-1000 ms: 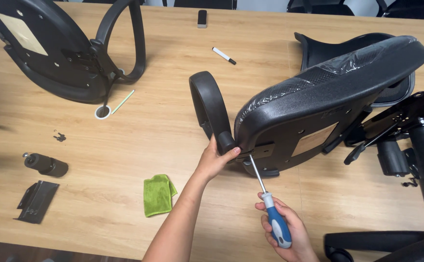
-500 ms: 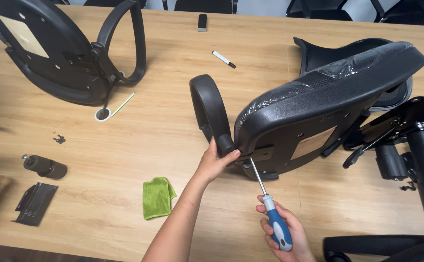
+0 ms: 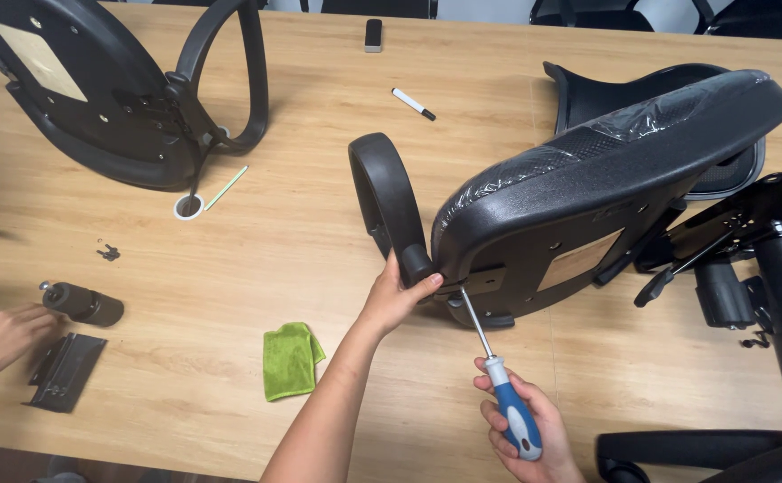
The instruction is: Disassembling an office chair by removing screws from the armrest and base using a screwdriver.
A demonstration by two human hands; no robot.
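L hand [image 3: 397, 300] clenches the lower end of the black armrest [image 3: 389, 204] where it meets the tipped-up chair seat [image 3: 605, 170] on the wooden table [image 3: 319, 215]. R hand [image 3: 525, 429] grips a blue/white screwdriver [image 3: 496, 376], tip up at the bracket under the seat, just beside the L hand. Green cloth [image 3: 291, 360] lies nearby; another person's hand [image 3: 2, 340] rests far left by a flat black plate [image 3: 64, 371].

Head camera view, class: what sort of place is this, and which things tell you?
Probably an office or meeting room used for putting chairs together: a long wooden table holds upturned chair seats, a marker pen lies on it, and the right hand works a screwdriver.
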